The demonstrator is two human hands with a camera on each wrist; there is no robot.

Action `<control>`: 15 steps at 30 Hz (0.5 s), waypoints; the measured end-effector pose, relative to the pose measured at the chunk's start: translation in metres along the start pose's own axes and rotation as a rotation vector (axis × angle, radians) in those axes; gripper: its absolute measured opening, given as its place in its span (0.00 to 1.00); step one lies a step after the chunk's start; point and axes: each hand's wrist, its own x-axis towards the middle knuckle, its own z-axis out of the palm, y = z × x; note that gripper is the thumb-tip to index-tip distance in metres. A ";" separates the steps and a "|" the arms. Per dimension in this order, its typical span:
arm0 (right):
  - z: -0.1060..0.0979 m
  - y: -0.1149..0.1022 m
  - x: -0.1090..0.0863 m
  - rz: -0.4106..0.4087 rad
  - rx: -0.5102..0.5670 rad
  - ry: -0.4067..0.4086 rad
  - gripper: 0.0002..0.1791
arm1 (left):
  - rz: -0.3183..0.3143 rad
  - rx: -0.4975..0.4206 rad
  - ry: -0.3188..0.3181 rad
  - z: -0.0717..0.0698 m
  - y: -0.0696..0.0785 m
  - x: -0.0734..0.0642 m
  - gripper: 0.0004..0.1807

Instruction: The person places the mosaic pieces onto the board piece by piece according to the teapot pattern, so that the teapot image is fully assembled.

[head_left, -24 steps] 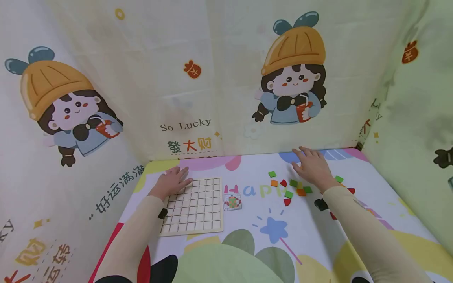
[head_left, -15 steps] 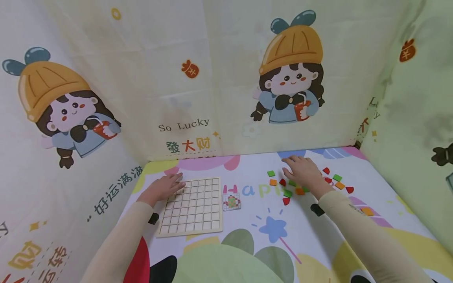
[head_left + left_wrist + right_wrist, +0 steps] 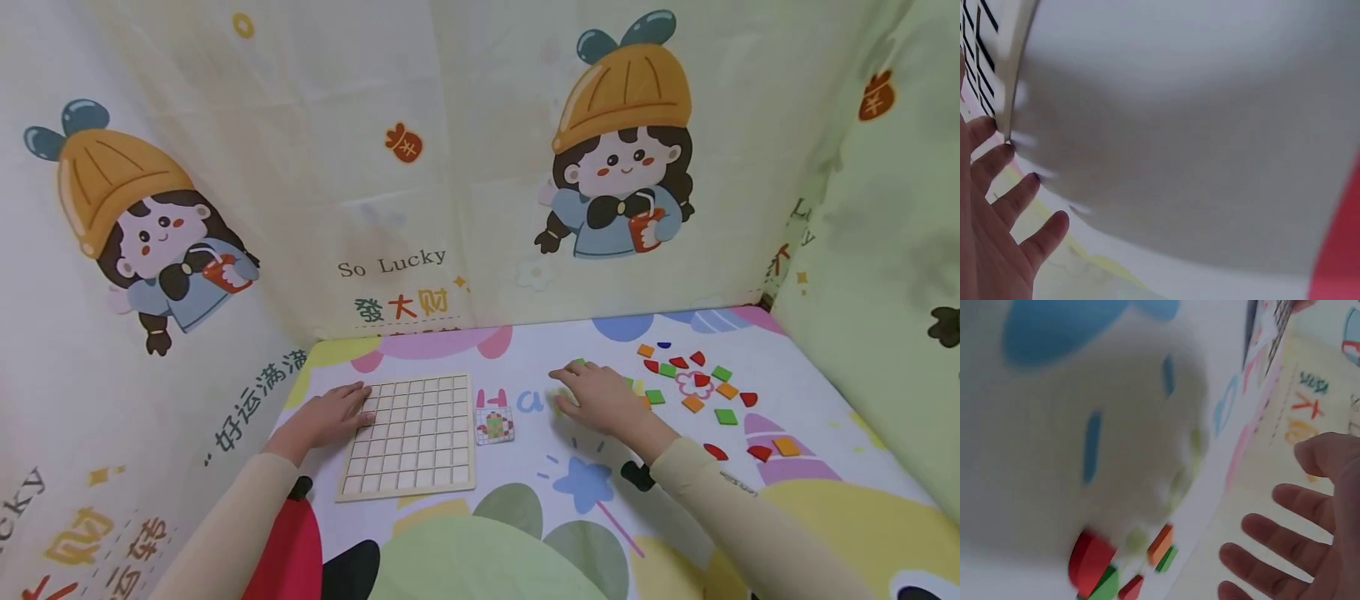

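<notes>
My left hand (image 3: 328, 419) is at the left edge of a pale wooden grid board (image 3: 420, 437), its fingertips at the frame. In the left wrist view the fingers of the left hand (image 3: 1007, 212) are spread, and the board's edge (image 3: 1013, 62) is beside them. My right hand (image 3: 609, 404) is above the table with extended fingers, holding nothing, and covers some of the coloured pieces. The right wrist view shows this hand (image 3: 1297, 544) apart from a red piece (image 3: 1090, 562) and an orange piece (image 3: 1160, 544). A small pattern card (image 3: 495, 426) lies right of the board.
Several red, green and orange flat pieces lie scattered to the right, among them a green square (image 3: 726, 417) and an orange square (image 3: 787, 447). A printed cloth wall (image 3: 495, 192) stands behind the table (image 3: 525, 475).
My right hand has moved left and nearer, uncovering pieces on the right. My left hand has slid left and a little nearer, from over the board's corner to its left edge.
</notes>
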 end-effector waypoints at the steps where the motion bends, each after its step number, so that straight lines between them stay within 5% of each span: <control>1: 0.000 -0.005 -0.001 0.004 0.014 -0.014 0.25 | 0.014 0.008 0.007 0.000 -0.001 -0.002 0.46; 15: 0.034 -0.043 0.006 -0.005 0.066 -0.092 0.28 | 0.043 0.018 0.028 0.007 -0.013 -0.026 0.56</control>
